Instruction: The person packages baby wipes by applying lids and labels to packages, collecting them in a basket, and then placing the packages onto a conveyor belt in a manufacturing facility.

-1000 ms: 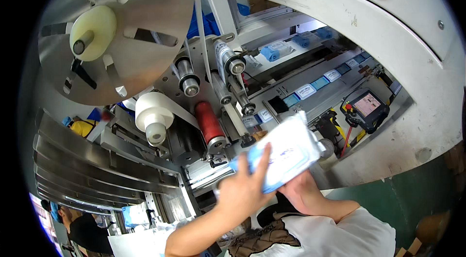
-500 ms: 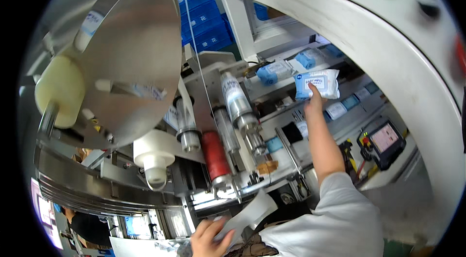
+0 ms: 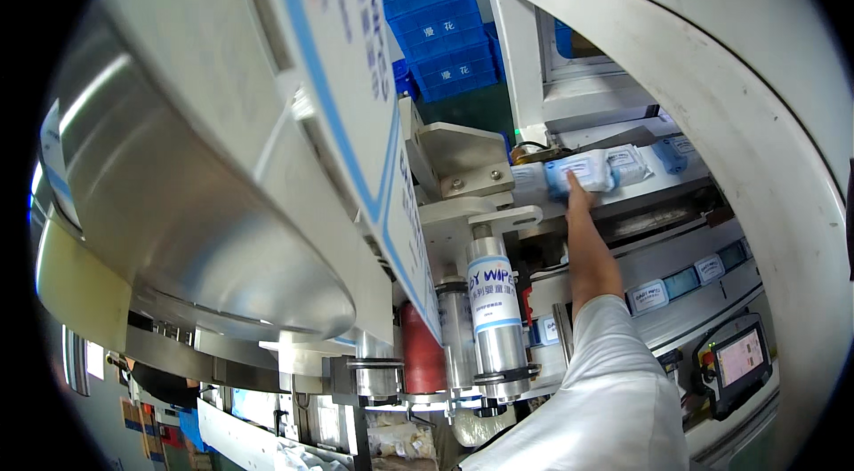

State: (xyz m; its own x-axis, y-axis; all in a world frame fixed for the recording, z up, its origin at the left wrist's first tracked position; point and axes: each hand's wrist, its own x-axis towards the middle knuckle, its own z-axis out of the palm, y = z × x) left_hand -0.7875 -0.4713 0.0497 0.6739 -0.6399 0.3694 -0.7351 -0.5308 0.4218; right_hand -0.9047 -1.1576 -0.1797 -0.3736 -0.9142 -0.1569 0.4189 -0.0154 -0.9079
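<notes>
Right hand (image 3: 578, 192) and blue-white pack (image 3: 589, 167) now over the far conveyor (image 3: 648, 188).

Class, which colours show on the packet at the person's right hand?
Blue and white; the packet shows best in the head view.

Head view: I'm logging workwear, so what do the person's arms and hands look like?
The right arm has a short, loose white sleeve; the forearm is bare, the right hand shows no glove. The left arm and hand are out of view.

White-and-blue pack (image 3: 587, 165), blue-striped white film (image 3: 358, 84), red roller (image 3: 422, 351), blue crates (image 3: 440, 29), white sleeve (image 3: 612, 369)
</notes>
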